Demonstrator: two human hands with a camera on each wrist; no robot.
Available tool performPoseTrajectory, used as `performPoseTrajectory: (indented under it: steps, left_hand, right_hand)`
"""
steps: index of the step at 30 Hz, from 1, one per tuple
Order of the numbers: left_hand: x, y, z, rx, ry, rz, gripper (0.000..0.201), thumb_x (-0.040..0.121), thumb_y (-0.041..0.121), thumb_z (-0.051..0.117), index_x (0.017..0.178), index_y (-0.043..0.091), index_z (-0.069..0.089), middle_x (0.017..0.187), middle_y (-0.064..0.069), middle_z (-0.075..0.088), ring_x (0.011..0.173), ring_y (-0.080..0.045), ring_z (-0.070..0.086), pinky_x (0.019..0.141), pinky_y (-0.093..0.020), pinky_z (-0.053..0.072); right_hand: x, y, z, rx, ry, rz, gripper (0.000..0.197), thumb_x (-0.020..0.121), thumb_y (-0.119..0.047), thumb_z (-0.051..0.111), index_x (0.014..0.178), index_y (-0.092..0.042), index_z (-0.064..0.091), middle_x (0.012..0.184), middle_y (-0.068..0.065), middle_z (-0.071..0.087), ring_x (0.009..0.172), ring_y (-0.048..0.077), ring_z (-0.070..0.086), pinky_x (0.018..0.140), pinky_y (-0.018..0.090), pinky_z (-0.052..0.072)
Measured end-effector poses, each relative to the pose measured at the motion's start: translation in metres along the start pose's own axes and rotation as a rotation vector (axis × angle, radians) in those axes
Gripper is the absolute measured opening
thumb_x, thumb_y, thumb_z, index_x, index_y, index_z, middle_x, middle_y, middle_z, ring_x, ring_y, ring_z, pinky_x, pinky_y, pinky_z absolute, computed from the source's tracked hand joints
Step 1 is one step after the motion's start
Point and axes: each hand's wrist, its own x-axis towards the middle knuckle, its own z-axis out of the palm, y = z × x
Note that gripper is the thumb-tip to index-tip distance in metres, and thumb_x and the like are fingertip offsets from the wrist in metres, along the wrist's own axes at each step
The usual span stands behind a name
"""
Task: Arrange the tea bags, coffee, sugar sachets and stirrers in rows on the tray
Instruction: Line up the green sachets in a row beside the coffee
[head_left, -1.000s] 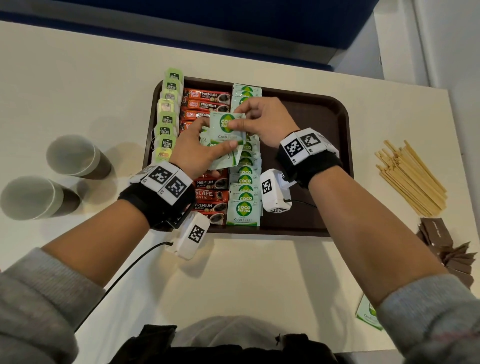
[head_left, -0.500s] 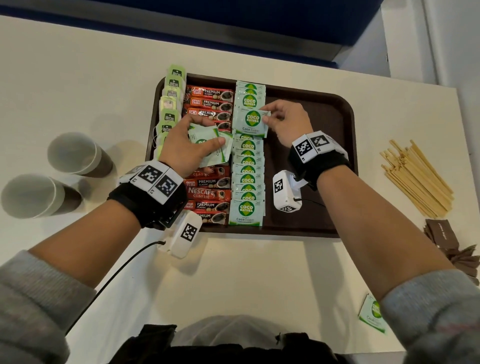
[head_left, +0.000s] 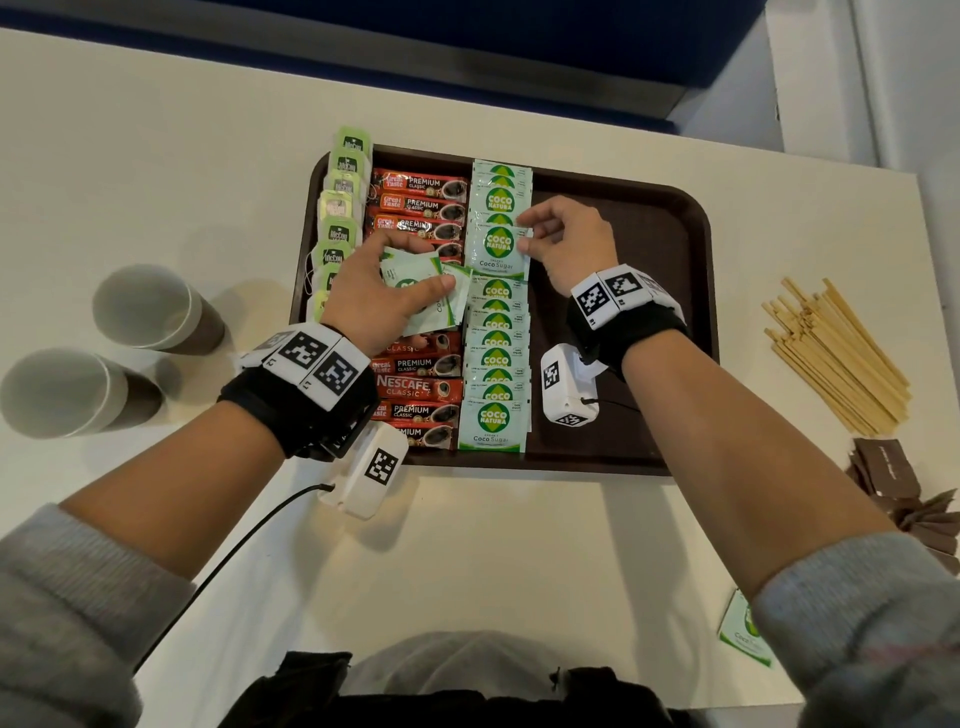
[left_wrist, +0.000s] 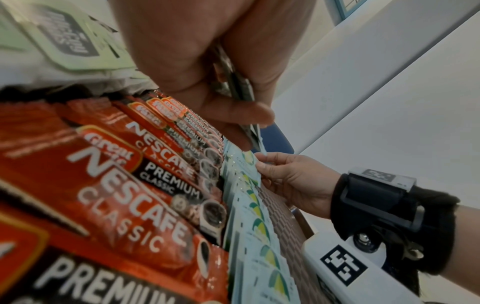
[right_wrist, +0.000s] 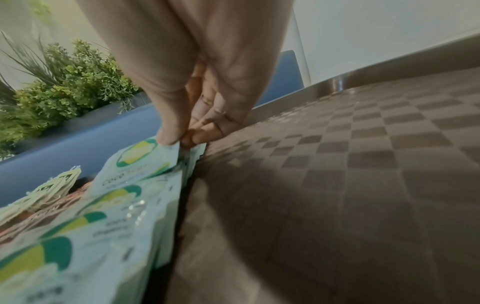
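The right hand (head_left: 566, 244) pinches one sugar sachet (head_left: 500, 250) by its right edge, thumb above, fingers curled under. The sachet lies in the gap of the sugar row (head_left: 496, 358) on the tray (head_left: 649, 270), long axis along the row, leftward of the fingertips. The left hand (head_left: 382, 296), just left of the row over the coffee (head_left: 415, 387), grips a spare bunch of sachets (head_left: 441, 301). The right hand seems placed to set this one down.
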Motion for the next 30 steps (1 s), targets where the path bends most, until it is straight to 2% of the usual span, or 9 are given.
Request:
performPoseTrajectory:
  steps: [3, 7, 12, 14, 18, 20, 22, 26, 30]
  left_hand:
    - [0.001, -0.002, 0.0, 0.001, 0.001, 0.004, 0.028, 0.077, 0.019, 0.077, 0.089, 0.03, 0.054, 0.095, -0.005, 0.064, 0.062, -0.014, 0.065, 0.045, -0.031, 0.055]
    - [0.0, -0.001, 0.001, 0.008, 0.02, -0.004, 0.029, 0.075, 0.023, 0.079, 0.089, 0.032, 0.055, 0.102, -0.009, 0.066, 0.084, -0.031, 0.068, 0.065, -0.045, 0.058]
    - [-0.002, 0.004, 0.003, -0.007, -0.003, -0.016, 0.028, 0.076, 0.022, 0.078, 0.089, 0.031, 0.054, 0.114, -0.016, 0.062, 0.065, -0.02, 0.066, 0.04, -0.028, 0.052]
    - [-0.001, 0.004, 0.003, -0.008, -0.002, -0.02, 0.029, 0.075, 0.023, 0.078, 0.088, 0.031, 0.054, 0.114, -0.017, 0.061, 0.065, -0.02, 0.066, 0.04, -0.026, 0.05]
    - [-0.002, 0.004, 0.005, 0.023, 0.004, 0.004, 0.032, 0.062, 0.041, 0.081, 0.084, 0.041, 0.057, 0.107, -0.009, 0.066, 0.091, -0.033, 0.066, 0.072, -0.047, 0.054]
    - [-0.002, 0.002, 0.006, 0.027, 0.01, 0.005, 0.034, 0.059, 0.046, 0.08, 0.084, 0.043, 0.057, 0.106, -0.006, 0.067, 0.096, -0.033, 0.065, 0.079, -0.052, 0.053]
    - [-0.005, 0.004, 0.008, 0.028, 0.006, 0.002, 0.039, 0.056, 0.049, 0.08, 0.087, 0.044, 0.057, 0.108, -0.004, 0.067, 0.096, -0.031, 0.066, 0.077, -0.051, 0.054]
    - [-0.008, 0.007, 0.011, 0.028, -0.004, 0.007, 0.049, 0.069, 0.031, 0.082, 0.107, 0.024, 0.052, 0.112, -0.005, 0.061, 0.076, -0.02, 0.066, 0.046, -0.027, 0.052]
    - [-0.013, 0.007, 0.01, 0.048, 0.003, 0.033, 0.052, 0.066, 0.024, 0.085, 0.105, 0.023, 0.051, 0.099, 0.005, 0.062, 0.079, -0.016, 0.063, 0.058, -0.031, 0.051]
  right_hand:
    - [0.0, -0.001, 0.001, 0.003, 0.0, 0.005, 0.021, 0.08, -0.008, 0.07, 0.101, -0.011, 0.067, 0.083, -0.004, 0.057, 0.063, -0.002, 0.047, 0.062, 0.003, 0.04]
    - [-0.002, -0.001, 0.001, 0.005, 0.014, 0.004, 0.021, 0.08, -0.007, 0.071, 0.1, -0.01, 0.067, 0.085, -0.001, 0.058, 0.062, -0.002, 0.047, 0.061, 0.001, 0.039]
    - [-0.005, -0.001, 0.0, 0.009, 0.027, 0.009, 0.023, 0.079, -0.008, 0.072, 0.101, -0.008, 0.067, 0.091, 0.002, 0.061, 0.067, -0.001, 0.047, 0.062, 0.001, 0.04]
    - [-0.007, -0.002, -0.001, 0.007, 0.048, -0.001, 0.022, 0.079, -0.008, 0.071, 0.1, -0.008, 0.067, 0.095, 0.005, 0.064, 0.068, 0.0, 0.047, 0.062, 0.0, 0.039]
    - [-0.012, -0.006, -0.003, 0.005, 0.061, -0.026, 0.02, 0.08, -0.011, 0.071, 0.1, -0.009, 0.067, 0.09, 0.005, 0.063, 0.065, -0.002, 0.047, 0.061, 0.0, 0.039]
    - [-0.016, -0.011, -0.003, 0.01, 0.028, -0.032, 0.018, 0.081, -0.018, 0.071, 0.098, -0.011, 0.067, 0.079, -0.004, 0.058, 0.064, -0.002, 0.048, 0.059, 0.0, 0.039]
    - [-0.022, -0.019, -0.003, 0.008, -0.04, -0.059, 0.018, 0.082, -0.03, 0.071, 0.094, -0.016, 0.069, 0.074, -0.011, 0.057, 0.067, -0.001, 0.053, 0.062, 0.004, 0.042]
    - [-0.035, -0.037, -0.001, 0.11, -0.272, -0.107, 0.017, 0.078, -0.04, 0.072, 0.083, -0.024, 0.07, 0.075, -0.009, 0.063, 0.074, 0.007, 0.059, 0.075, 0.027, 0.052]
    - [-0.042, -0.047, 0.004, 0.189, -0.374, -0.13, 0.021, 0.07, -0.027, 0.081, 0.085, -0.02, 0.069, 0.073, -0.003, 0.06, 0.07, 0.006, 0.054, 0.07, 0.024, 0.049]
